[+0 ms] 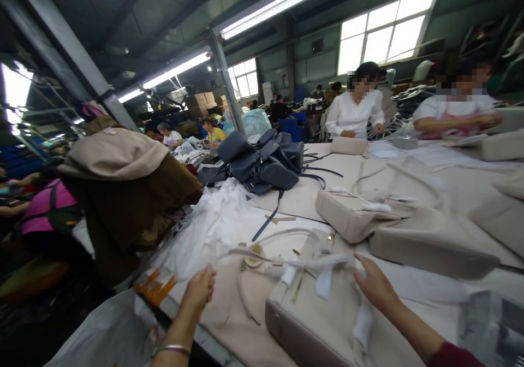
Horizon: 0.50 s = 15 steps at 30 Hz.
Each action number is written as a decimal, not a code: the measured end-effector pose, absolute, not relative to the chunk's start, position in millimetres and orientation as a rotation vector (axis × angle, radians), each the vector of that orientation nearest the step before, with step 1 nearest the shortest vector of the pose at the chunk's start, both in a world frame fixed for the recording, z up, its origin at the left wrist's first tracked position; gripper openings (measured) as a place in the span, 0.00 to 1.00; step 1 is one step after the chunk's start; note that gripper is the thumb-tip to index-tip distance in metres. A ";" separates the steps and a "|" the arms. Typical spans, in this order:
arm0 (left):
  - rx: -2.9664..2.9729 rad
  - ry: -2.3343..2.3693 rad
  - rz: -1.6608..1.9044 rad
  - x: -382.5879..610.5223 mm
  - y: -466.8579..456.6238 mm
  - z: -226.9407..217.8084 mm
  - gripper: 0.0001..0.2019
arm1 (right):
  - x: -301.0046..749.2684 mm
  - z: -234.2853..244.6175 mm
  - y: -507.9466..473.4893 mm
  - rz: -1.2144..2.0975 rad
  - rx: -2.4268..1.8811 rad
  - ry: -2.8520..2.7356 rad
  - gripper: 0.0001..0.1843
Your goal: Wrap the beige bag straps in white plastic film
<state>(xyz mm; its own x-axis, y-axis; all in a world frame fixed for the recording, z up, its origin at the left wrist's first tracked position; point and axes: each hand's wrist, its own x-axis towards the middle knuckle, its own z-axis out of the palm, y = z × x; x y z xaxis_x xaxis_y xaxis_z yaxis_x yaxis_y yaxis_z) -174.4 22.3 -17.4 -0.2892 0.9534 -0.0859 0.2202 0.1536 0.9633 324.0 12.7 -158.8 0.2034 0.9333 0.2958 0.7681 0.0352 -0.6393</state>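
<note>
A stiff, light cream handbag (327,323) was pinched at its wrapped strap (327,271) by the right hand (374,285); beside it, the left hand (200,289) was closed on a thin strap end (245,254).

We see mixed light: ceiling tube lights (282,4) glare white, and the big window (385,31) right of them is blown out. Below the tubes the floor stays dim. Wide-angle bending at edges; motion blur smears bags below the window.
</note>
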 end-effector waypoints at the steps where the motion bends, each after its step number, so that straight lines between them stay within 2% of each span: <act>1: 1.146 1.737 1.107 -174.1 24.2 -44.9 0.16 | 326.7 -168.7 3.1 0.286 -1.804 -1.518 0.29; 4: 1.234 1.883 0.916 -170.5 32.1 -105.8 0.15 | 330.6 -187.6 -30.5 0.453 -1.941 -1.175 0.38; 6: 1.315 1.918 0.811 -163.8 42.9 -128.5 0.15 | 319.3 -187.3 -55.5 0.770 -2.022 -0.881 0.38; 8: 1.370 1.950 0.698 -153.3 56.4 -140.9 0.17 | 295.2 -176.0 -77.0 1.121 -1.997 -0.605 0.33; 11: 1.424 2.004 0.540 -133.7 71.1 -143.4 0.09 | 255.6 -145.1 -92.7 1.357 -1.778 -0.559 0.28; 13: 1.460 2.023 0.477 -121.5 72.3 -131.8 0.02 | 241.1 -122.0 -94.7 1.398 -1.608 -0.648 0.24; 15: 1.507 1.999 0.467 -111.7 67.7 -108.3 0.06 | 237.7 -102.4 -95.5 1.375 -1.484 -0.793 0.21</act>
<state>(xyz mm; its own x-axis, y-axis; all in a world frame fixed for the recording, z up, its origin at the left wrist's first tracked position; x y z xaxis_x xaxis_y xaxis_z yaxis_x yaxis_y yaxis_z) -111.7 67.7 -108.3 -0.1881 0.9520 -0.2414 0.7465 0.2983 0.5947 237.7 -95.5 -102.4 0.1644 0.9119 -0.3761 -0.1309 -0.3577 -0.9246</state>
